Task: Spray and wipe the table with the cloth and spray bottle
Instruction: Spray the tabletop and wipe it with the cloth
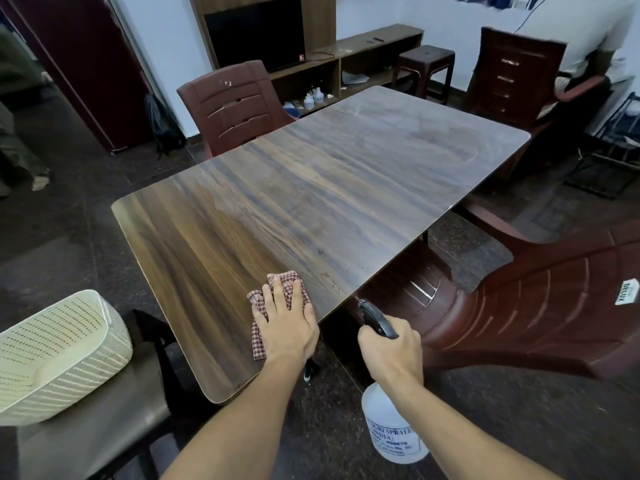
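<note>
One cloth, one spray bottle, two hands at the near edge of one table.

The left hand lies flat with fingers spread on the checked cloth, pressing it to the table near its near right edge. The right hand is wrapped around the dark trigger head of the spray bottle, held off the table to the right; its label is partly hidden by the forearm. Three brown chairs stand around, and one pale basket sits near left, cut off by the frame.

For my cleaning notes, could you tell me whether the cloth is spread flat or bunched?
Bunched: the checked cloth lies crumpled in folds under the left hand on the table.
</note>
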